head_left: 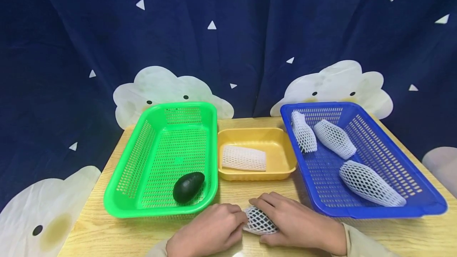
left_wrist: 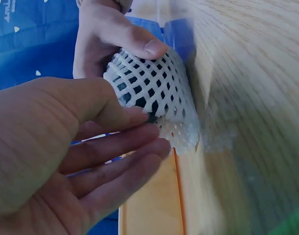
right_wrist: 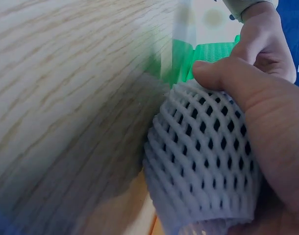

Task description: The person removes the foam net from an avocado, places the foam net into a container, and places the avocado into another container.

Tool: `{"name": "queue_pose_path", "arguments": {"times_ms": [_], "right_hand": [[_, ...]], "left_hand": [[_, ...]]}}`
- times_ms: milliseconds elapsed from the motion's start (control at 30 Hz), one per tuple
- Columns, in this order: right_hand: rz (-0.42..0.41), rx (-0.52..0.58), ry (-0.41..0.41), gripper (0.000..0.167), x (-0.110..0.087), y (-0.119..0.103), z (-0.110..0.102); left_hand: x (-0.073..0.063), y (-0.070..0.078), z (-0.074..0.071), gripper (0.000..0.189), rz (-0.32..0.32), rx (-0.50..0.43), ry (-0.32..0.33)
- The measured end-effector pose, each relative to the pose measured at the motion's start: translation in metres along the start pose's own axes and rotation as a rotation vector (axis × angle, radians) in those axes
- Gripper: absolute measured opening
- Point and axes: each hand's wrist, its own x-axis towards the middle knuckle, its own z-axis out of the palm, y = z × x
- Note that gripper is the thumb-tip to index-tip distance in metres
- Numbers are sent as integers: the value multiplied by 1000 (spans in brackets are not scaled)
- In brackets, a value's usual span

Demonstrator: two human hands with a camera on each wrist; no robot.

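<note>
A dark fruit (left_wrist: 144, 102) sits inside a white foam net (head_left: 262, 225), its blackish skin showing through diamond-shaped holes. It is plump and rounded, held low over the worktop (head_left: 255, 187), in front of the yellow tray (head_left: 278, 158); whether it touches the wood is hard to tell. The right hand (head_left: 298, 223) grips the netted body, thumb along one side. The left hand (head_left: 214, 227) pinches the net's other end between thumb and fingertips.

A strip of open wood runs between the hands and the tray's near rim. The green basket (head_left: 162, 212) rises close by the left hand, the blue basket (head_left: 378, 212) near the right, so their walls limit sideways room.

A bare dark fruit (head_left: 188, 187) lies in the green basket's near right corner; a loose net (head_left: 244, 158) lies in the tray; three netted pieces (head_left: 371, 183) lie in the blue basket. A dark curtain (head_left: 246, 43) hangs behind.
</note>
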Motion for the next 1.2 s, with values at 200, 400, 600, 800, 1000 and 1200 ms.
{"name": "queue_pose_path", "arguments": {"times_ms": [200, 400, 600, 800, 1000, 1200], "right_hand": [[-12, 8, 35, 68, 3, 2, 3], [-32, 18, 57, 67, 3, 4, 6], [-25, 47, 64, 68, 0, 5, 10], [18, 110, 66, 68, 0, 4, 11], [35, 153, 92, 68, 1, 5, 13], [65, 178, 87, 69, 1, 2, 14]], "left_hand": [[3, -1, 2, 13, 82, 6, 77], [4, -1, 3, 12, 89, -18, 116], [5, -2, 6, 13, 84, -47, 159], [6, -2, 8, 11, 51, -76, 181], [7, -1, 10, 2, -11, -121, 182], [8, -1, 13, 6, -41, -129, 184]]}}
